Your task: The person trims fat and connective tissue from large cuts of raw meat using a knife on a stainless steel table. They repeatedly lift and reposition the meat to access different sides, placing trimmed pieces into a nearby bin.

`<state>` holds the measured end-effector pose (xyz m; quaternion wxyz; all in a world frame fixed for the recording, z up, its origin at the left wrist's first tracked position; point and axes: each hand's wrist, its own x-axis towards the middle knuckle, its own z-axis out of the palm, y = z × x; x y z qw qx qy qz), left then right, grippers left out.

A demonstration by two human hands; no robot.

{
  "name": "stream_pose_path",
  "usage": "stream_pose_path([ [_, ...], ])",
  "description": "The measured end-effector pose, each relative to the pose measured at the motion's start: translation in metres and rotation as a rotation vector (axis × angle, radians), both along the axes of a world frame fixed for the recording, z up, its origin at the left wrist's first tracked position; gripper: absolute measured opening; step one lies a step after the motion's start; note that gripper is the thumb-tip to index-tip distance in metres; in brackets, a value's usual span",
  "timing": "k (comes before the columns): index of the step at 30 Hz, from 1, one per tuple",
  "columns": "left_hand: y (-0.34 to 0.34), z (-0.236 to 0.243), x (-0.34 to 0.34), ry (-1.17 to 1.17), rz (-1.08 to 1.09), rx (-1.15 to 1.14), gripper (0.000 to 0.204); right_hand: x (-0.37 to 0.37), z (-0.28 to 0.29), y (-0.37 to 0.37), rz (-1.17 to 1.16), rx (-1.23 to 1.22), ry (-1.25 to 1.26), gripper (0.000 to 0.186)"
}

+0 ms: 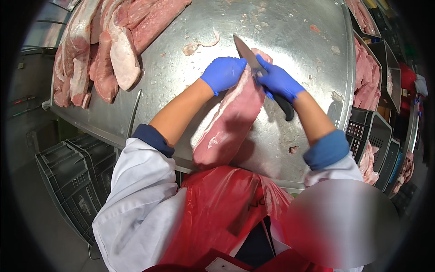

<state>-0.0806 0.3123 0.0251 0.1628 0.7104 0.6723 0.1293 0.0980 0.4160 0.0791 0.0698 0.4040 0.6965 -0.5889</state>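
Close-fitting blue gloves [222, 74]. Loose white sleeves [138, 181] ending in blue cuffs [155, 139]. Glossy red apron [213, 199], black marking [259, 203].

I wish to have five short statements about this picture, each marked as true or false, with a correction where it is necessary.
1. The right hand holds a knife. True.
2. Both hands wear yellow gloves. False: the gloves are blue.
3. The left hand is at the meat piece's near end. False: it is toward the far end.
4. The apron is red. True.
5. A meat pile lies on the left part of the metal table. True.
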Motion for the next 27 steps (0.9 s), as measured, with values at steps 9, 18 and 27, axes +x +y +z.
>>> stream_pose_path([
  [9,0.008,0.027,0.009,0.03,-0.086,-0.013,0.017,0.024,0.0,0.008,0.133,-0.115,0.009,0.07],
  [18,0.01,0.031,-0.008,0.051,-0.173,0.033,0.022,0.045,0.009,0.007,0.396,-0.084,-0.045,0.075],
  [27,-0.006,0.065,-0.017,0.089,-0.197,0.153,0.013,0.076,-0.001,-0.007,0.52,-0.107,-0.025,0.074],
])
